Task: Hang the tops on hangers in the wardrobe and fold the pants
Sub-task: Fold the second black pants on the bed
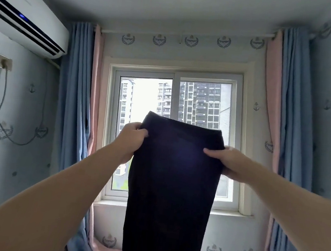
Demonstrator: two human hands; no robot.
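Bare forearms (55,191) outstretched, left hand (131,140) and right hand (228,160) grip hanging dark pants (172,187).

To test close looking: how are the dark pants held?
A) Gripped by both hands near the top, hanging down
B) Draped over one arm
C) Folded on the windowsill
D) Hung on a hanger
A: the left hand and the right hand each grip a side of the pants near their top edge, and the cloth hangs straight down before the window.
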